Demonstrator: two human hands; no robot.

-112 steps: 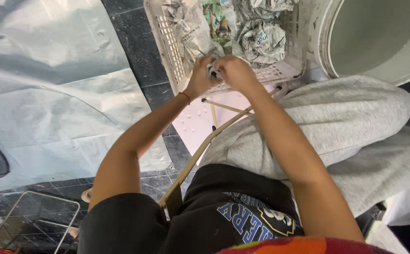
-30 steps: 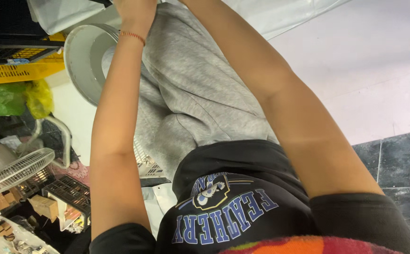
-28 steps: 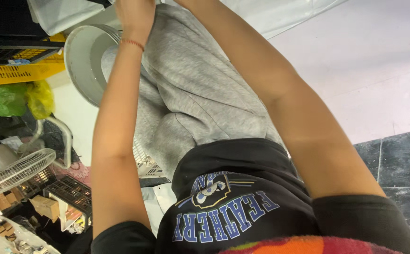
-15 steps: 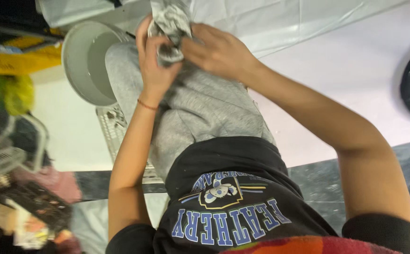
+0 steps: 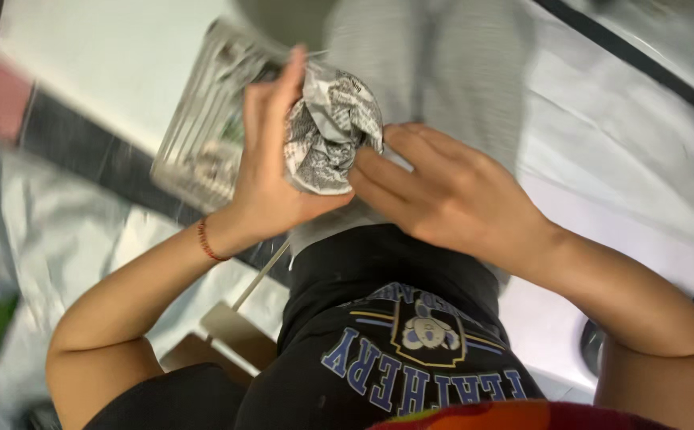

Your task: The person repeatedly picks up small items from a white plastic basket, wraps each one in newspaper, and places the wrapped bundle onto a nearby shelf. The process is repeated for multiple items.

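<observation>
Left hand (image 5: 271, 171) cups crumpled newspaper bundle (image 5: 329, 127) over lap, centre frame; right hand (image 5: 450, 195) fingertips press its right side. White plastic basket (image 5: 203, 135) of newspaper wads far left on floor. Grey trousers (image 5: 435, 72) behind bundle.

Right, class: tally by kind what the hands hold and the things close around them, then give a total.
Newspaper bundle: 1
Hands: 2, left hand and right hand
White basket: 1
Red bracelet: 1
Total: 5
</observation>
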